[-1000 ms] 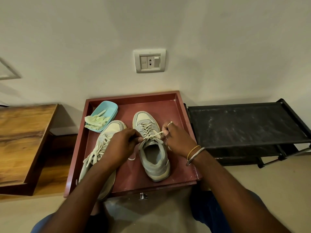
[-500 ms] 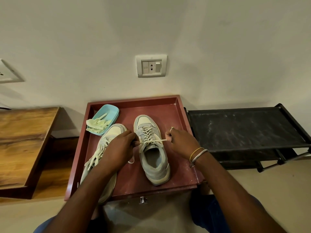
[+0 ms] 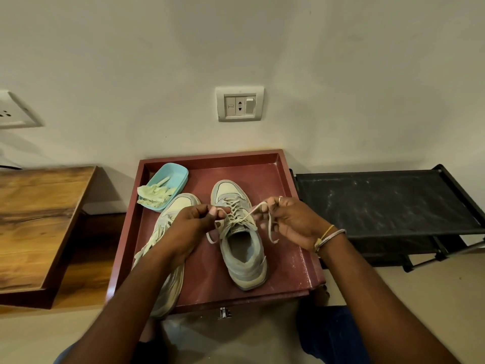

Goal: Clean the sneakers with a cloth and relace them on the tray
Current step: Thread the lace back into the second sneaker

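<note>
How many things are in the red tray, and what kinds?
Sneakers: 2, the left sneaker and the right sneaker
Dish: 1
Cloth: 1
Total: 4 on the tray

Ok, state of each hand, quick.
Left hand: closed, pinching the lace of the right-side sneaker.
Right hand: closed, pinching the same lace's other end.

Bare tray floor (image 3: 286, 232) right of the laced sneaker (image 3: 242, 248); blue dish (image 3: 181, 174) crowding the far-left corner.
</note>
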